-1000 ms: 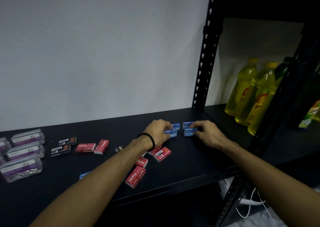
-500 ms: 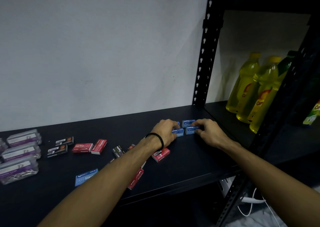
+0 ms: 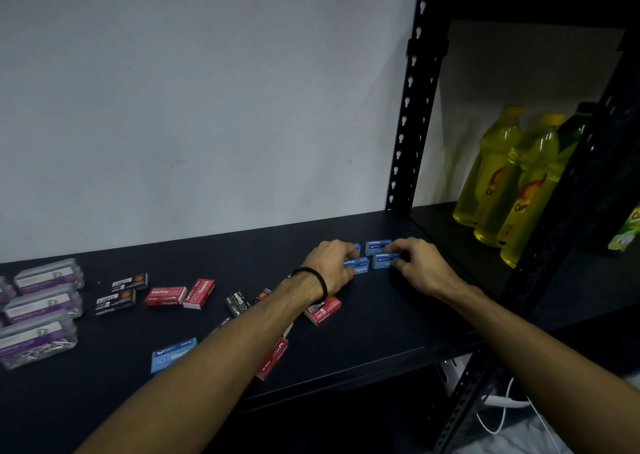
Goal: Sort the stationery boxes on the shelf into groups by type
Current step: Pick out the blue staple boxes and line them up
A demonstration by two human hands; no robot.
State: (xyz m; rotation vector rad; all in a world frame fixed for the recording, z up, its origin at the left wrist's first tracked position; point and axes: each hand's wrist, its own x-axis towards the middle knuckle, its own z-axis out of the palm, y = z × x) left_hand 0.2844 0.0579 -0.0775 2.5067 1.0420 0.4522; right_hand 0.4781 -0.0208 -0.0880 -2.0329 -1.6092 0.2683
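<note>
Currently both hands work the blue staple boxes (image 3: 379, 247) at the far right of the shelf (image 3: 381, 329): left hand (image 3: 332, 263) fingers curled on one, right hand (image 3: 415, 263) pinching another. Risk: left forearm hangs over the red boxes (image 3: 322, 309); pulling back could sweep the near one off the edge.

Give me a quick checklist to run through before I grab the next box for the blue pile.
1. Blue staple boxes grouped at the back right of the black shelf: ok.
2. Left hand free to reach: not ok, fingers curled on a blue box.
3. Right hand free: not ok, pinching a blue box.
4. Stray flat blue staple box near the front edge spotted: ok.
5. Red staple boxes kept apart from the blue group: ok.
6. Boxes hidden under the left forearm: cannot tell.
</note>
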